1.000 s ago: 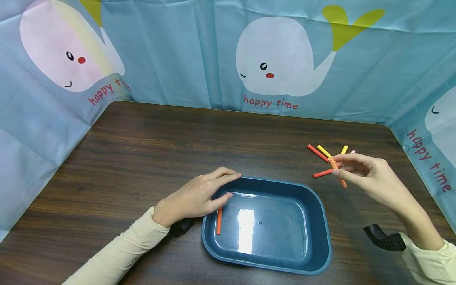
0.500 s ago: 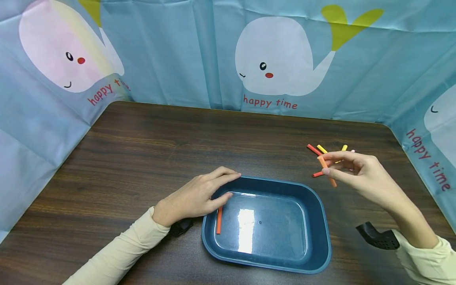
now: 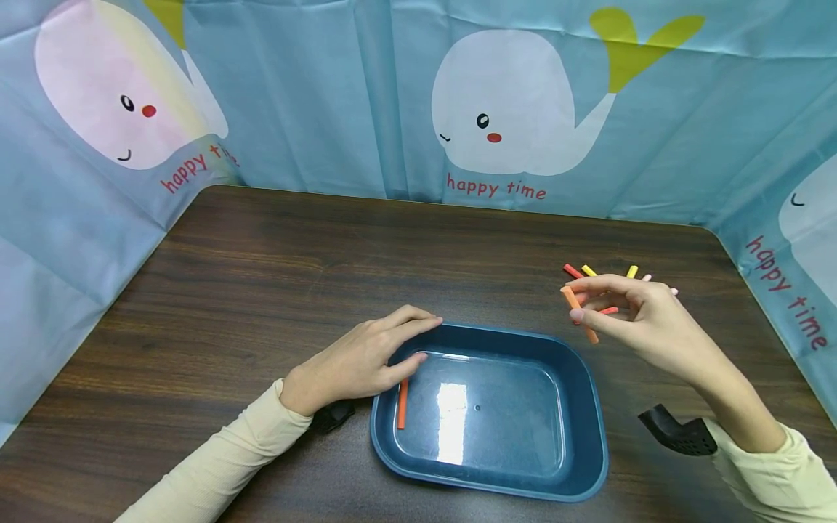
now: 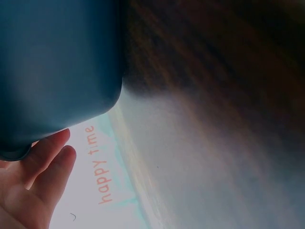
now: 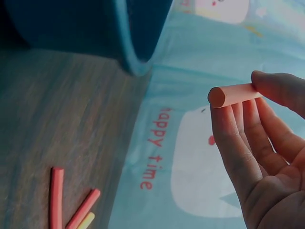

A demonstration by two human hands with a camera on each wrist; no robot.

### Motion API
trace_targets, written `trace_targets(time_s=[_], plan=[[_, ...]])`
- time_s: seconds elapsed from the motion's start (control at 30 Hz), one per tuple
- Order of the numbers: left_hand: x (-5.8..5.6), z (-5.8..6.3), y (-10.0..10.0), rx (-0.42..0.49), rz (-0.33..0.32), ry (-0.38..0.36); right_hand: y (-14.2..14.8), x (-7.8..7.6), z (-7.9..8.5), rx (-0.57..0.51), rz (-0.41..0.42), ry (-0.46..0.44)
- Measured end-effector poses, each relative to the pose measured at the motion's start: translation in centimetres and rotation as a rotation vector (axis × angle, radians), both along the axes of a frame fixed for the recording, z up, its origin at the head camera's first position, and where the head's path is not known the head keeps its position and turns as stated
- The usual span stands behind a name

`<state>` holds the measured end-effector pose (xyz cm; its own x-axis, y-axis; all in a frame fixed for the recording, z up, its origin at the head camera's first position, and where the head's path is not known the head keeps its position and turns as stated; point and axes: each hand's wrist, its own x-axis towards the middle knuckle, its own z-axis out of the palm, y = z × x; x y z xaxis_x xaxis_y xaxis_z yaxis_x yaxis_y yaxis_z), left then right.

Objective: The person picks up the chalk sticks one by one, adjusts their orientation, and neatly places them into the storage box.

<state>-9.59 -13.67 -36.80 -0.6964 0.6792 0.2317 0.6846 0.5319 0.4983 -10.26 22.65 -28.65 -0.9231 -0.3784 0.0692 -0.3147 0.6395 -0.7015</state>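
Note:
My right hand (image 3: 644, 316) pinches an orange chalk stick (image 5: 233, 95) between thumb and fingertips, raised over the table just beyond the tray's back right corner. My left hand (image 3: 366, 356) holds the back left corner of a blue plastic tray (image 3: 510, 414), thumb on the inner side and fingers at the outer side of the rim. Inside the tray, along its left wall, lies an orange-red chalk stick (image 3: 402, 405), partly covered by the left thumb. Behind the right hand several chalk sticks lie loose, among them a red one (image 3: 572, 271) and a yellow one (image 3: 632, 271), partly hidden.
The dark wood-grain table (image 3: 294, 254) extends left of and behind the tray. A light blue curtain (image 3: 340, 109) with whale prints hangs along the table's back and sides. A black wrist mount (image 3: 680, 432) sits at the right sleeve.
My right hand has moved left with the orange chalk, away from the loose sticks towards the tray, uncovering pink ends at the right. The left hand and tray have stayed put.

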Motion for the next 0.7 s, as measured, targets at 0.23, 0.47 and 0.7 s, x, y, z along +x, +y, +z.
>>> trace_targets(time_s=[0.23,0.47,0.7], plan=[[0.0,0.0,0.0,0.004,0.001,-0.004,-1.2,0.0,0.7,-0.030,0.032,0.042],[-0.1,-0.1,0.0,0.011,0.000,0.003,-2.6,0.2,1.1,-0.074,0.052,-0.005],[-0.1,0.0,0.0,0.007,-0.007,0.000,-4.0,0.5,1.3,-0.116,0.081,-0.061]])
